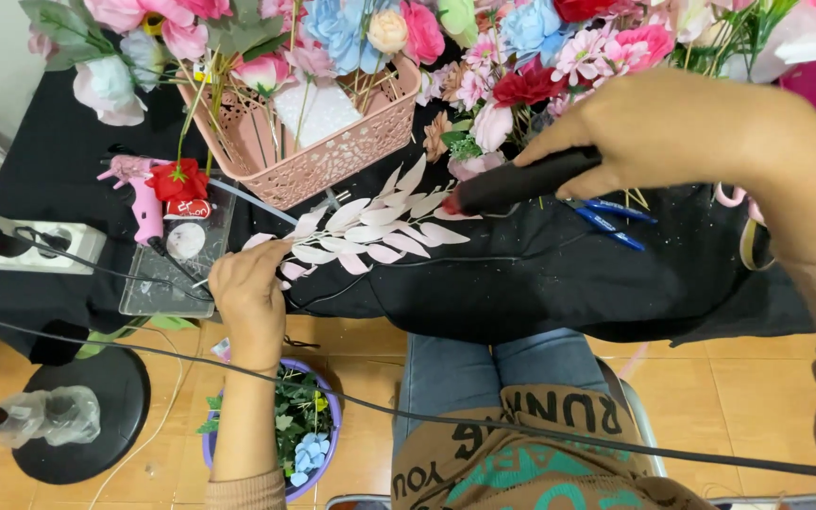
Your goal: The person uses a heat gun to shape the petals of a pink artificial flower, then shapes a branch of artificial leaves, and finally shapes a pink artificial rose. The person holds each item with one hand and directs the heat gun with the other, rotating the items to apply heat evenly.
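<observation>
- Black-draped surface (540, 283), sprinkled with pale specks, above an orange tiled floor (729, 378).
- Left hand (249, 300) at the surface's near edge, fingers (271, 255) curled shut around the stem end of a pale pink leaf sprig (370, 227); sprig lying flat on the cloth, leaves fanning out to the right.
- Right hand (672, 132) wrapped closed around a black glue gun (521, 181), red-tinted nozzle touching the sprig's right-hand leaves.
- Black cord (446, 420) running from lower right across the lap towards the left.
- Pink perforated basket (332, 156) just behind the sprig, flower stems standing inside it.
- Artificial flowers (521, 57) in pink, blue and red crowded along the far edge, close behind the right hand.
- Pink glue gun (144, 194) with a red flower (179, 179) on a clear tray (158, 283), left of the left hand.
- 2 blue-handled tools (611, 219) beneath the right hand, partly hidden.
- White power strip (40, 246) at far left.
- Purple bowl (328, 444) of greenery on the floor beside the left forearm.
</observation>
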